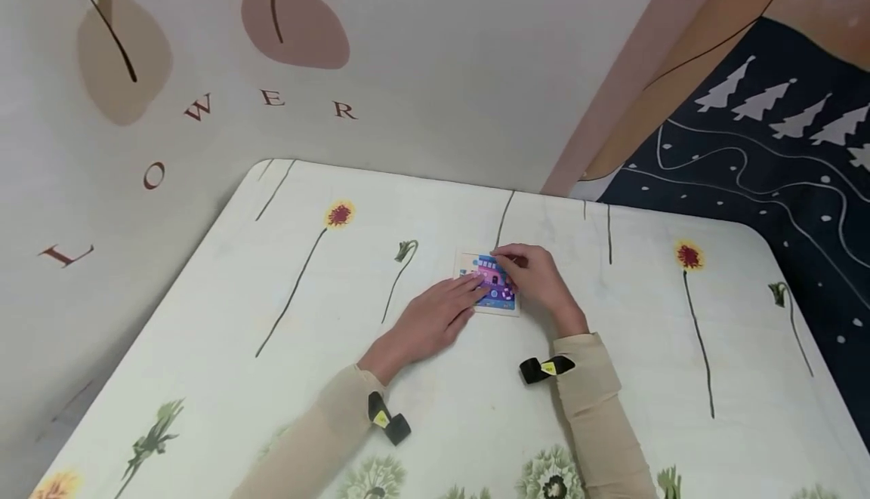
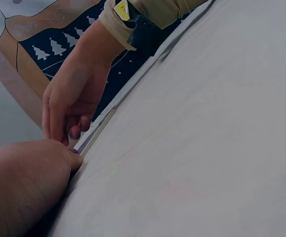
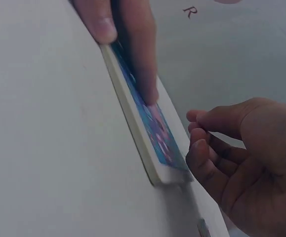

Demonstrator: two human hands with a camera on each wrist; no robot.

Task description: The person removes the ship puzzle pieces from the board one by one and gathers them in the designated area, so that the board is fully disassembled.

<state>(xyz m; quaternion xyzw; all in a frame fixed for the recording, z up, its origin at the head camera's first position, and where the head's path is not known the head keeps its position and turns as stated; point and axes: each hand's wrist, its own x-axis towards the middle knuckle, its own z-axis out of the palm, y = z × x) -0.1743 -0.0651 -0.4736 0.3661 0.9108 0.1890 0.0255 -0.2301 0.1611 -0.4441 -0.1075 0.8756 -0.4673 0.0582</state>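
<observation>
A small flat board [image 1: 501, 312] with a pale frame and a colourful blue, pink and purple picture lies on the table. My left hand [image 1: 435, 315] rests on its left side, fingers stretched over the picture. In the right wrist view, the left thumb [image 3: 104, 30] is at the board's near edge and a straight finger [image 3: 142, 59] presses the picture. My right hand [image 1: 537, 276] is at the board's upper right, fingers curled. Thumb and index finger come together beside the edge in the right wrist view; I cannot tell whether they pinch something small.
The white tabletop [image 1: 326, 378] has printed flowers and stems. Behind it rises a pale wall [image 1: 435, 106] with printed letters. A dark panel with white trees [image 1: 768, 99] stands at the right. Black wrist cameras sit on both sleeves.
</observation>
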